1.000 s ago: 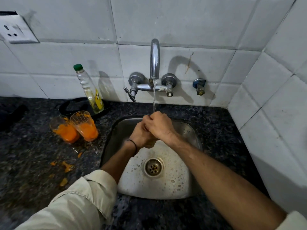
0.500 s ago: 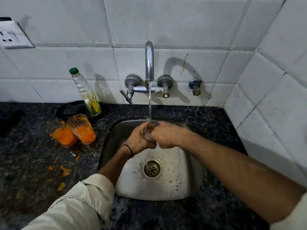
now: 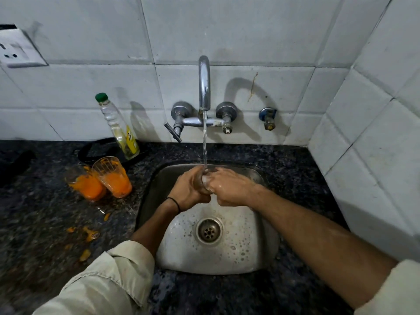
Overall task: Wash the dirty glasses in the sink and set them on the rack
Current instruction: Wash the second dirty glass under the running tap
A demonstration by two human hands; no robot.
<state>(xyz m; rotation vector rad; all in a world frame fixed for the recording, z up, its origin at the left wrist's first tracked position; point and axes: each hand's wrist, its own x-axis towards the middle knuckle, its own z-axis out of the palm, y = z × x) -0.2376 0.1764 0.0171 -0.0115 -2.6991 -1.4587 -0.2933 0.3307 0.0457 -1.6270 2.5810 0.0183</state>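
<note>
Two grips meeting over the far part of the sink (image 3: 227,260), right under the stream from the tap (image 3: 204,83). Left grip (image 3: 187,193) curled round a glass (image 3: 203,183); right grip (image 3: 229,189) closed on its other end, fingers bent and wet. Left of the sink on the dark table (image 3: 41,223), two orange-smeared glasses (image 3: 113,178) side by side, just near of a green-capped bottle (image 3: 120,130) by the far wall.
</note>
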